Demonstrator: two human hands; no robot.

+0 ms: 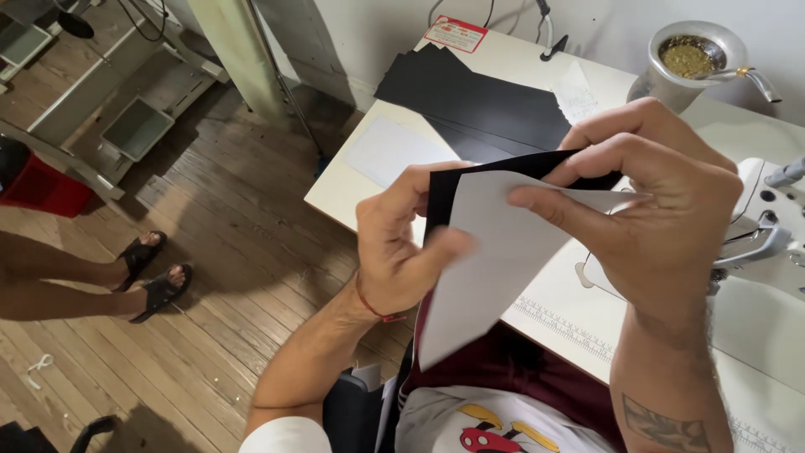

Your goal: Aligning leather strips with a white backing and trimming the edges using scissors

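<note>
Both hands, left [394,252] and right [662,210], fingers pinched on a white-backed black strip [495,260] running diagonally, lower tip toward the lap.

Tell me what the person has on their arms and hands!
Both arms are bare, with no sleeves showing and no gloves. The left hand has a thin red string bracelet around its wrist. The right hand wears no rings or bands that show, but the right forearm below it carries a dark tattoo, only partly in view at the picture's bottom edge.
</note>
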